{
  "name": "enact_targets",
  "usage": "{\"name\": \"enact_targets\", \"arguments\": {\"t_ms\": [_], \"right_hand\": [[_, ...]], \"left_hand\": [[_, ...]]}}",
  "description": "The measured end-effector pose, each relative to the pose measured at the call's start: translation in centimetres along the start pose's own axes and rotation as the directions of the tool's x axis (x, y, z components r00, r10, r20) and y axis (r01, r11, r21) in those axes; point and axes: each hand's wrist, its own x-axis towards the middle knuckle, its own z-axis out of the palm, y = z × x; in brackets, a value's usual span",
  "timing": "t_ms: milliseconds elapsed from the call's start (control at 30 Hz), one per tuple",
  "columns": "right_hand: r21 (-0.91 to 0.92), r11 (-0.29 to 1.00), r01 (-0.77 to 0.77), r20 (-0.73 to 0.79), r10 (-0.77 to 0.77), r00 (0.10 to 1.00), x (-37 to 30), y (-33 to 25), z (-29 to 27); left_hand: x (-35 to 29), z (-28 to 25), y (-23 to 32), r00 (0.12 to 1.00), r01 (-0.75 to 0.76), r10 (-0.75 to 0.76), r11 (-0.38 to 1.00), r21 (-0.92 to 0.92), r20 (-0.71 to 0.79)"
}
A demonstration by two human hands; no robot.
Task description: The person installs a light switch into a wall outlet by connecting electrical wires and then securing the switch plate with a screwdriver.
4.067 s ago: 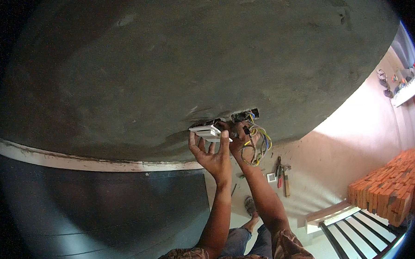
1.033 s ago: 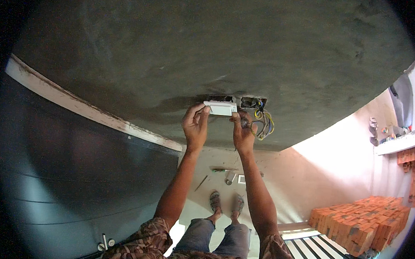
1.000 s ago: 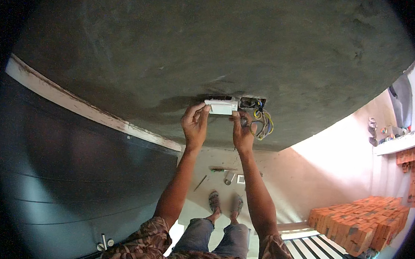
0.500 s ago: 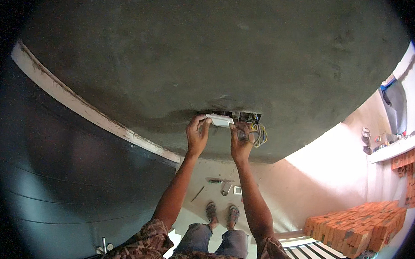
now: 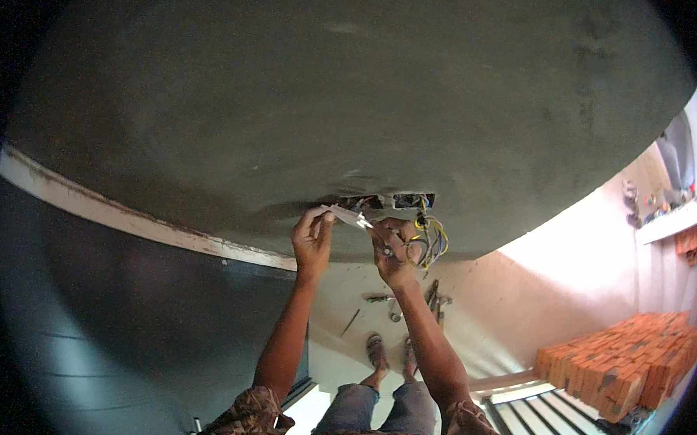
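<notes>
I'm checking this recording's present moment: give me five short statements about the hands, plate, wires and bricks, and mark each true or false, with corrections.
1. The left hand holds the white plate. True.
2. The white plate sits fixed flat against the wall. False: it is hand-held at a tilt, with the left opening showing above it.
3. Wires hang out of the right opening. True.
4. The bricks are at the left of the picture. False: they are stacked at the lower right.
5. The right hand is by the white plate's right end. True.
</notes>
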Motion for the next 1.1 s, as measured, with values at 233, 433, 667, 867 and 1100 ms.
{"name": "enact_targets", "arguments": {"t_ms": [233, 433, 667, 867, 1100], "right_hand": [[0.092, 0.996, -0.006, 0.021, 0.004, 1.000, -0.3, 0.6, 0.2], [0.002, 0.983, -0.186, 0.026, 0.186, 0.982, 0.5, 0.7, 0.1], [0.079, 0.921, -0.381, -0.005, 0.383, 0.924, 2.6, 0.9, 0.0], [-0.063, 0.909, -0.412, 0.113, 0.417, 0.902, 3.7, 0.1, -1.5], [-0.104, 0.920, -0.378, 0.079, 0.386, 0.919, 3.1, 0.4, -0.7]], "left_hand": [[0.0, 1.1, 1.4, 0.998, 0.052, -0.053, 0.998, -0.022, -0.033], [-0.2, 2.0, 1.9, 0.994, 0.032, -0.035, 0.999, -0.028, -0.106], [0.2, 1.3, 2.3, 0.996, 0.001, 0.012, 0.990, 0.144, -0.089], [0.7, 1.5, 1.8, 0.997, -0.065, 0.067, 0.996, 0.061, -0.033], [0.7, 0.9, 2.0, 0.996, -0.086, 0.087, 0.979, 0.182, 0.002]]}}
